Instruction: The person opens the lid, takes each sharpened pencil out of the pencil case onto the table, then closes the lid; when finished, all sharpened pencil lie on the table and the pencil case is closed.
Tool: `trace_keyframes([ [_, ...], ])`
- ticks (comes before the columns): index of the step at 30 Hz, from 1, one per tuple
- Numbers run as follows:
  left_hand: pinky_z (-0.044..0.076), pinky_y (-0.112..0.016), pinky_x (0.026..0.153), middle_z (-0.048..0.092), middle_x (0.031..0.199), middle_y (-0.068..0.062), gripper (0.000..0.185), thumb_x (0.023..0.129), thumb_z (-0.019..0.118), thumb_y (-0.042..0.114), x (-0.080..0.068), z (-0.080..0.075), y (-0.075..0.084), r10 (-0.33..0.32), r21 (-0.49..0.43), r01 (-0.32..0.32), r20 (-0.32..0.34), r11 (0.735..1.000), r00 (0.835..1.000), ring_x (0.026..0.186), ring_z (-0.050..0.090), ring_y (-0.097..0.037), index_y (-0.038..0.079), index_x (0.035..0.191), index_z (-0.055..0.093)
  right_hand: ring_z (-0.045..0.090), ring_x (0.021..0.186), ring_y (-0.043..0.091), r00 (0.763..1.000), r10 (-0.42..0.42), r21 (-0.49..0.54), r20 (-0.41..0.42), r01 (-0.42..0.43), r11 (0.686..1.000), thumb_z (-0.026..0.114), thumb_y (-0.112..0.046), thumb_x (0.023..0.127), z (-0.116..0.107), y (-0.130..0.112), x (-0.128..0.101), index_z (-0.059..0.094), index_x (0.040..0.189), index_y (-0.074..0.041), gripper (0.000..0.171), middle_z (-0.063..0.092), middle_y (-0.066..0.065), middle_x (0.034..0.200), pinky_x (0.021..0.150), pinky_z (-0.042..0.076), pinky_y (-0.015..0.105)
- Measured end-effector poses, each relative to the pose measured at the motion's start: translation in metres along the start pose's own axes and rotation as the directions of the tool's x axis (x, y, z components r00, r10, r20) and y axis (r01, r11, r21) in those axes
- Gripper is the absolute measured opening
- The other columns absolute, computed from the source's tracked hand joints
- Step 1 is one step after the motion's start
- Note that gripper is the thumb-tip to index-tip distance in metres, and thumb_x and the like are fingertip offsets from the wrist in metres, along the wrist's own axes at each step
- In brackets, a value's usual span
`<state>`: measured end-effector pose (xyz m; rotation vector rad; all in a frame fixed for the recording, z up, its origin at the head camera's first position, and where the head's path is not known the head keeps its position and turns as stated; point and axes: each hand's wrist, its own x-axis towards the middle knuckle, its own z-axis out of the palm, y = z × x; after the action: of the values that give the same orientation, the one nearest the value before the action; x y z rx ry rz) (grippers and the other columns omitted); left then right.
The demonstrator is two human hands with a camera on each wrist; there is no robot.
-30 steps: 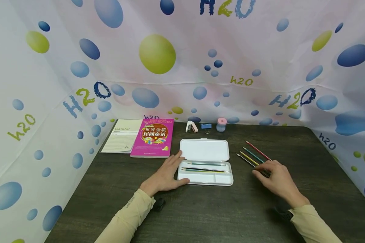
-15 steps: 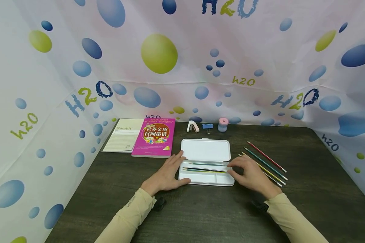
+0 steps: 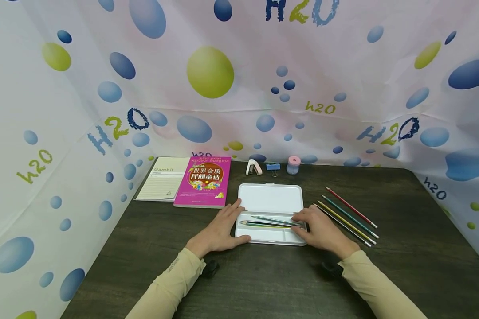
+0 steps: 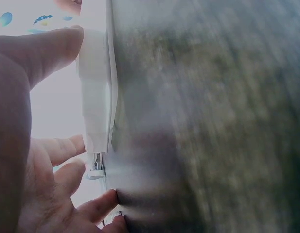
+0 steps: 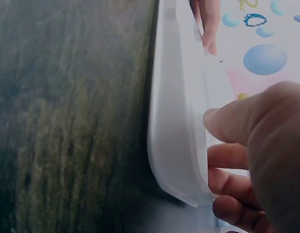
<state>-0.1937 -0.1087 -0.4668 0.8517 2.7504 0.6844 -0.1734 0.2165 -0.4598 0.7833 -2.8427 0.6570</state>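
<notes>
The pencil case [image 3: 269, 198] is plain white; the worktop [image 3: 403, 248] is dark brown with a wood-grain pattern. The book [image 3: 202, 180] has a magenta cover with yellow and white lettering, and the notebook [image 3: 161, 184] is cream. The backdrop [image 3: 323, 66] is white, patterned with blue and yellow-green bubbles and "H2O" lettering; both sleeves [image 3: 171, 283] are beige.
</notes>
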Motion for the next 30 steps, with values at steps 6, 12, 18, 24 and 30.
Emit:
trace_keyframes([
  [6, 0.014, -0.051, 0.121, 0.011, 0.167, -0.008, 0.091, 0.087, 0.066, 0.06, -0.001, -0.001, 0.002, 0.01, -0.007, -0.01, -0.002, 1.0, 1.0, 0.15, 0.014, -0.038, 0.009, 0.154, 0.032, 0.051, 0.086, 0.012, 0.999, 0.011, -0.032, 0.047, -0.01, 0.999, 0.076, -0.024, 0.089, 0.0, -0.002, 0.0, 0.078, 0.105, -0.01, 0.021, 0.065, -0.002, 0.098, 0.071, 0.046, 0.032],
  [12, 0.014, -0.051, 0.121, 0.011, 0.167, -0.008, 0.091, 0.087, 0.066, 0.06, -0.001, -0.002, 0.001, 0.012, -0.003, -0.012, -0.004, 1.0, 1.0, 0.15, 0.014, -0.038, 0.009, 0.154, 0.031, 0.052, 0.086, 0.012, 0.997, -0.001, -0.018, 0.077, 0.002, 1.0, 0.075, -0.023, 0.09, -0.003, 0.001, 0.002, 0.078, 0.104, -0.011, 0.019, 0.061, -0.004, 0.096, 0.072, 0.048, 0.034],
  [18, 0.013, -0.049, 0.122, 0.009, 0.167, -0.006, 0.092, 0.087, 0.065, 0.061, 0.0, -0.001, 0.0, 0.008, 0.003, -0.008, 0.001, 1.0, 1.0, 0.15, 0.014, -0.037, 0.01, 0.155, 0.03, 0.052, 0.085, 0.011, 0.995, -0.009, 0.036, 0.094, 0.006, 0.999, 0.074, -0.02, 0.091, -0.004, 0.006, 0.002, 0.074, 0.102, -0.016, 0.011, 0.06, -0.007, 0.095, 0.073, 0.049, 0.033],
  [24, 0.015, -0.051, 0.121, 0.012, 0.166, -0.009, 0.09, 0.087, 0.066, 0.06, -0.002, -0.001, 0.0, 0.028, -0.008, -0.029, -0.021, 1.0, 0.999, 0.149, 0.015, -0.039, 0.008, 0.153, 0.033, 0.051, 0.077, 0.008, 0.997, -0.018, 0.1, 0.076, 0.01, 0.995, 0.075, -0.018, 0.09, -0.004, 0.008, 0.001, 0.07, 0.098, -0.018, 0.009, 0.059, -0.012, 0.088, 0.067, 0.048, 0.028],
  [30, 0.014, -0.051, 0.121, 0.012, 0.166, -0.009, 0.09, 0.087, 0.067, 0.058, -0.001, -0.001, 0.001, 0.031, -0.016, -0.031, -0.019, 0.999, 0.999, 0.15, 0.015, -0.039, 0.007, 0.153, 0.033, 0.051, 0.073, 0.004, 0.998, -0.013, 0.172, 0.065, 0.002, 0.985, 0.075, -0.015, 0.09, -0.004, 0.012, 0.0, 0.074, 0.099, -0.017, 0.009, 0.061, -0.012, 0.089, 0.063, 0.048, 0.024],
])
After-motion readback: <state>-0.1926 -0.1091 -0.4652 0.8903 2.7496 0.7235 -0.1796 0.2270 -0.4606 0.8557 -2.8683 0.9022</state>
